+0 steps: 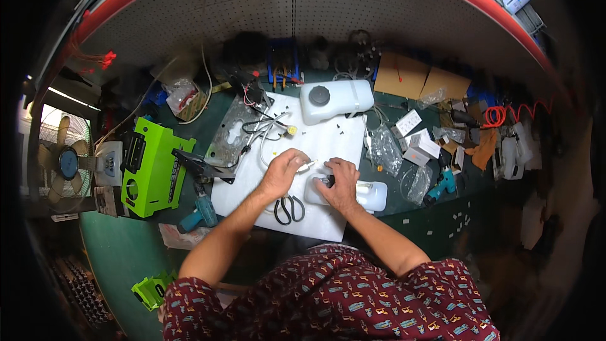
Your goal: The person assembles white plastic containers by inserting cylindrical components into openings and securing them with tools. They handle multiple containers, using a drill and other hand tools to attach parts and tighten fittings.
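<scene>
My left hand (284, 173) pinches a small white cable end (307, 166) over the white work sheet (325, 227). Curled over a translucent plastic tank (374, 197), my right hand (343, 184) has its fingers around a dark fitting (329, 180) on the tank; the exact grip is partly hidden. Black-handled scissors (289, 209) lie just below my left hand. Beyond both hands is a bigger white plastic tank (341, 102) with a black screw cap (319, 95). Up and left of my left hand, cables with a yellow connector (291, 130) join a metal plate (228, 132).
A bright green housing (151, 167) and a teal power drill (201, 208) stand at left, near a fan (66, 163). Small white boxes (421, 146), clear plastic bags (384, 150) and another teal drill (442, 186) lie at right. Cardboard (401, 76) leans at the back.
</scene>
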### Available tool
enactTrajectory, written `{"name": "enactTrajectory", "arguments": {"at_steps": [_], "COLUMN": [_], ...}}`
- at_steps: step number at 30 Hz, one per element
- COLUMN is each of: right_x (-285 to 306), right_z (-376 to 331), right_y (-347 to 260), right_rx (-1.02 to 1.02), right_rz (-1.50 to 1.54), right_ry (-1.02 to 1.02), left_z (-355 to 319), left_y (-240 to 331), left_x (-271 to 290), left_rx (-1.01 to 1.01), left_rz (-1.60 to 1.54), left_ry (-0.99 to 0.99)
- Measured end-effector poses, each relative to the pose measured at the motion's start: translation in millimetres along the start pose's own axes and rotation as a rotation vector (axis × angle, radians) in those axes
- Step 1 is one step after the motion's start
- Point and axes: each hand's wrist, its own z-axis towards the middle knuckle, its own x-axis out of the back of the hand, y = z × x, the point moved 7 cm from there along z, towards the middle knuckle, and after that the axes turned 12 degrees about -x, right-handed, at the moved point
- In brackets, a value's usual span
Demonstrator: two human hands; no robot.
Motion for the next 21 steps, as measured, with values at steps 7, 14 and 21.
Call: {"name": "enactTrajectory", "arguments": {"at_steps": [7,14,21], "right_x": [9,-11,4], "right_z": [35,36,40], "right_y": [-67,-38,-20], "right_rx": [-0.552,-0.55,-0.64], "right_rz": [0.949,0.926,0.946], "right_ry": [-0.499,-0.518,-0.493], "left_z": [-11,-56,-166], "left_y": [24,16,-108], "left_x": [-24,-23,-38], "left_rx": [0.134,-0.176,0.422], "left_rz": [-0.64,0.065,0.673], "left_ry": [0.372,0.626,0.282]}}
